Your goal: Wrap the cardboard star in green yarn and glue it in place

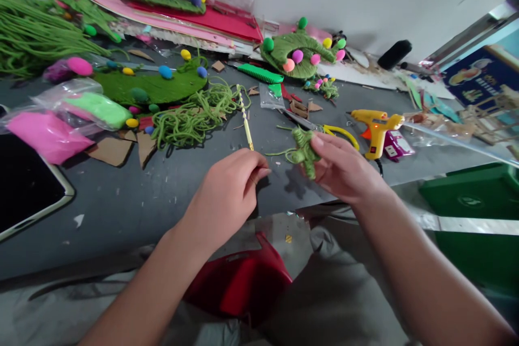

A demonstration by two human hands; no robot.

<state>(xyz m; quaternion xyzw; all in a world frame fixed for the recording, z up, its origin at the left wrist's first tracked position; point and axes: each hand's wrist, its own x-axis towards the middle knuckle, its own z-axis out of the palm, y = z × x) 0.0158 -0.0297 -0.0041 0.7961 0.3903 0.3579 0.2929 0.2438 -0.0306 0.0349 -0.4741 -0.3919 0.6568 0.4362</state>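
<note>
My right hand [344, 165] pinches a small branched piece wrapped in green yarn [304, 151] between thumb and fingers, just above the tabletop. From it, a loose green strand [278, 153] runs left to my left hand [231, 194]. The left fingers are closed in a pinch at the strand's end, though their tips are partly hidden. Just beyond them lies a patterned yellow pencil-like stick [246, 127], its near end meeting the hand's outline; whether they touch I cannot tell. Scissors with yellow handles [338, 132] lie behind the wrapped piece.
A tangled pile of green yarn [186, 113] lies left of centre. To the right rests a yellow glue gun [375, 127]. Green pieces with coloured balls [300, 54], a green cutter [259, 73], cardboard scraps [111, 148] and a tablet-like device [32, 189] surround the work area.
</note>
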